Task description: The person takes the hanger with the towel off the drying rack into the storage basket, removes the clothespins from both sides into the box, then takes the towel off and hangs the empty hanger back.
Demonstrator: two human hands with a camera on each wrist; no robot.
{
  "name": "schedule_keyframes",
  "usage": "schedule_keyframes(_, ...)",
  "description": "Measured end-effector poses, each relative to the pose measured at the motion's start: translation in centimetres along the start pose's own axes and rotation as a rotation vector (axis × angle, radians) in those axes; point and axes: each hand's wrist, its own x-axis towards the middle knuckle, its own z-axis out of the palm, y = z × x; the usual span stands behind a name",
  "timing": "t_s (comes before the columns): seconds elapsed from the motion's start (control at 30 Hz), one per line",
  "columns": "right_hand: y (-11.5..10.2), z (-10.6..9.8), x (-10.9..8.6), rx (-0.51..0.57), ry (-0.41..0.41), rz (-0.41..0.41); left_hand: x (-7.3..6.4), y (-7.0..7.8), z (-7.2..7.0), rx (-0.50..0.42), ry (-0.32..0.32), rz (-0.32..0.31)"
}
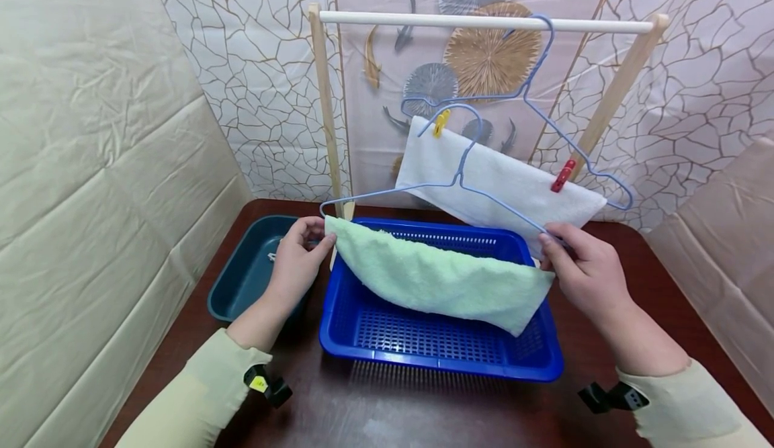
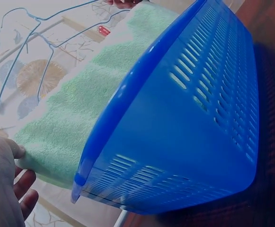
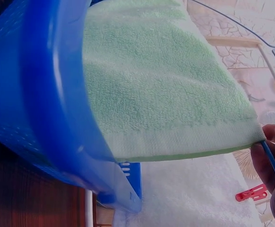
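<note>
A light green towel sags in a band over the blue basket, its lower part hanging inside the rim. My left hand pinches the towel's left top corner between thumb and fingers. At the other end my right hand grips the right tip of a blue wire hanger together with the towel's right corner; in the right wrist view the towel corner meets the fingers beside the blue wire. The hanger stands hook up above the towel, its left tip just over my left hand.
A wooden rack with a white rod stands behind. From it hangs another blue hanger with a white towel, clipped by yellow and red clothespins. The blue basket sits in front; a teal basin is left.
</note>
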Motion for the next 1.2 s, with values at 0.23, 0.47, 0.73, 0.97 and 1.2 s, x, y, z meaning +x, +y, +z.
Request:
schedule_keyframes(0.23,0.1,-0.1,-0.1,0.0,0.002,0.013,-0.1,0.2,0.2,-0.013,-0.01,0.034)
schedule_keyframes(0.47,0.1,-0.1,-0.1,0.003,-0.001,0.03,-0.1,0.2,0.4,-0.031,-0.015,0.054)
schedule_keyframes(0.73,0.2,-0.1,-0.3,0.018,0.001,0.051,-0.3,0.2,0.7,0.002,-0.007,0.061)
schedule_keyframes(0.97,0.2,-0.2,-0.3,0.004,-0.001,0.056,-0.5,0.1,1.0,0.019,-0.012,0.033)
schedule_keyframes(1.2,0.4,-0.1,-0.4,-0.003,0.004,0.049,-0.7,0.2,1.3,0.042,-0.013,0.022)
